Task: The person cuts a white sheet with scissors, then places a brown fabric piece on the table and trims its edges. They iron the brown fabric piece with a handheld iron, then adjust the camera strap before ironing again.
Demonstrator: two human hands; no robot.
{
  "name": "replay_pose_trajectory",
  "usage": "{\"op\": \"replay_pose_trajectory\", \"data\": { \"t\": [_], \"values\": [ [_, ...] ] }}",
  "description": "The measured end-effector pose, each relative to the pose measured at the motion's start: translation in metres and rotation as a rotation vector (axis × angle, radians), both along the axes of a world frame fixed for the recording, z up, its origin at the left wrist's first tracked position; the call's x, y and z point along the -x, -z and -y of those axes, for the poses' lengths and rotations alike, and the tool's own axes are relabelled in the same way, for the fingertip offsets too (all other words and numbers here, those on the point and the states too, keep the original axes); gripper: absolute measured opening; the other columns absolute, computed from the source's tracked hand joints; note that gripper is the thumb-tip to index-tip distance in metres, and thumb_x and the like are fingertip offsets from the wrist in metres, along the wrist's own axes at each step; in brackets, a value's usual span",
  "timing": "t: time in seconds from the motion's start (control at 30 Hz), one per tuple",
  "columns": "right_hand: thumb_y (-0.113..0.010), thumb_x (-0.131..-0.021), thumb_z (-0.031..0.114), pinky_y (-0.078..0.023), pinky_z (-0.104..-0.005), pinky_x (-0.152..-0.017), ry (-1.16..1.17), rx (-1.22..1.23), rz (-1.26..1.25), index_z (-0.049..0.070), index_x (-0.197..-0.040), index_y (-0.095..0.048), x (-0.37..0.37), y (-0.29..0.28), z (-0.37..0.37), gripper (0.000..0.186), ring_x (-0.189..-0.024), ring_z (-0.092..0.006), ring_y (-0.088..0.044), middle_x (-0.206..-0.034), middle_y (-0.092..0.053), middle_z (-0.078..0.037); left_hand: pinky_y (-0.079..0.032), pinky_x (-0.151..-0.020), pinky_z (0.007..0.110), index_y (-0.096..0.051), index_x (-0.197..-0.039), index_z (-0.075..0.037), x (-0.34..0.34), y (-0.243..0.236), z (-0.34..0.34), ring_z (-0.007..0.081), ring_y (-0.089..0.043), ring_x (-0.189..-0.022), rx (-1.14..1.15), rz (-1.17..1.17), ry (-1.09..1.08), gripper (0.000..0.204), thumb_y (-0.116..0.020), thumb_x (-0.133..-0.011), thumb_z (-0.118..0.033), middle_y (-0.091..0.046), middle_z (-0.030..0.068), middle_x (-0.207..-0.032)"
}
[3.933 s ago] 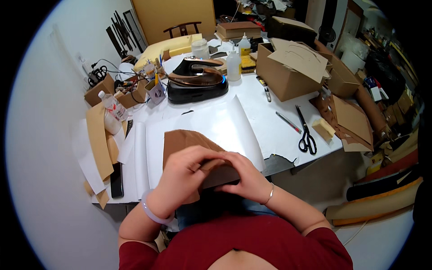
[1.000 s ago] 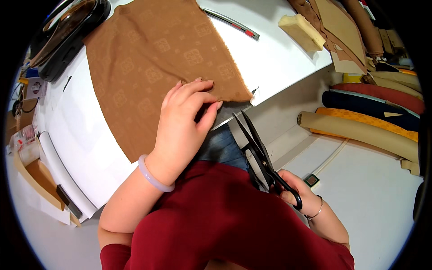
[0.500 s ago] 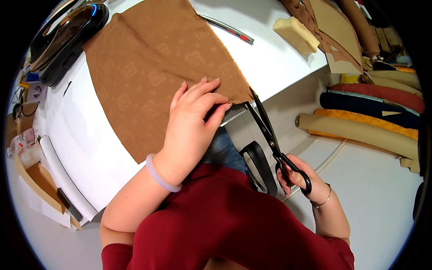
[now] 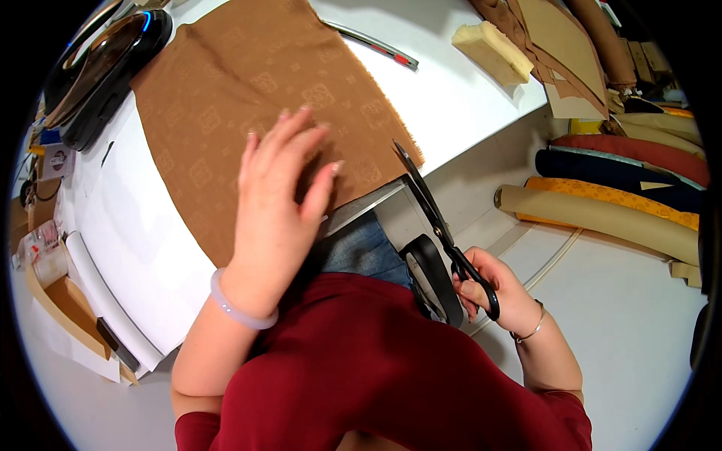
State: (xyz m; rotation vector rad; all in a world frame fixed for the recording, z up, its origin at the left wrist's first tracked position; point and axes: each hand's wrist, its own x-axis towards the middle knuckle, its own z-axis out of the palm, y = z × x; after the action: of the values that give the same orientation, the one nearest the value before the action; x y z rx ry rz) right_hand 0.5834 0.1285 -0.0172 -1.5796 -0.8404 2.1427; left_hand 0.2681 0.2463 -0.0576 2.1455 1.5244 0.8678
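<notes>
A brown fabric piece with a faint tone-on-tone pattern lies on the white table. Its right edge is frayed. Above its near part is my left hand, fingers spread and a little blurred, holding nothing; whether it touches the cloth I cannot tell. My right hand grips the handles of black scissors beyond the table's near edge. The blades look nearly closed, and their tips overlap the fabric's near right corner.
A slim grey cutter with red marks and a pale foam block lie at the far side. A black glossy appliance stands at the far left. Several fabric rolls are stacked to the right, and a white roll lies near left.
My left hand has come off the fabric's near right corner and moved left, its fingers spreading. The scissors have shifted slightly left, their blades drawing together; the corner lies differently.
</notes>
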Motion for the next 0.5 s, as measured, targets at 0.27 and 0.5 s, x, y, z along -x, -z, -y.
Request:
{"op": "replay_pose_trajectory", "data": {
  "t": [0.27, 0.5],
  "values": [
    [-0.075, -0.102, 0.014, -0.042, -0.0191, -0.051, 0.103, 0.005, 0.001, 0.008, -0.107, -0.056, 0.009, 0.009, 0.007, 0.020, -0.056, -0.0024, -0.053, -0.079, -0.062, 0.003, -0.029, -0.127, 0.056, -0.058, -0.146, -0.004, 0.035, -0.002, 0.011, 0.0373, -0.047, -0.151, 0.084, -0.080, -0.185, 0.051, -0.072, -0.098, -0.013, -0.055, 0.0151, -0.159],
    [-0.074, -0.103, 0.012, -0.042, -0.0188, -0.051, 0.115, 0.021, 0.010, 0.008, -0.107, -0.055, 0.012, 0.012, 0.012, 0.020, -0.056, -0.0024, -0.053, -0.082, -0.064, 0.002, -0.022, -0.130, 0.057, -0.047, -0.155, -0.002, 0.055, 0.010, 0.024, 0.0401, -0.039, -0.155, 0.108, -0.230, -0.278, 0.063, -0.071, -0.100, -0.019, -0.046, 0.0190, -0.165]
  ]
}}
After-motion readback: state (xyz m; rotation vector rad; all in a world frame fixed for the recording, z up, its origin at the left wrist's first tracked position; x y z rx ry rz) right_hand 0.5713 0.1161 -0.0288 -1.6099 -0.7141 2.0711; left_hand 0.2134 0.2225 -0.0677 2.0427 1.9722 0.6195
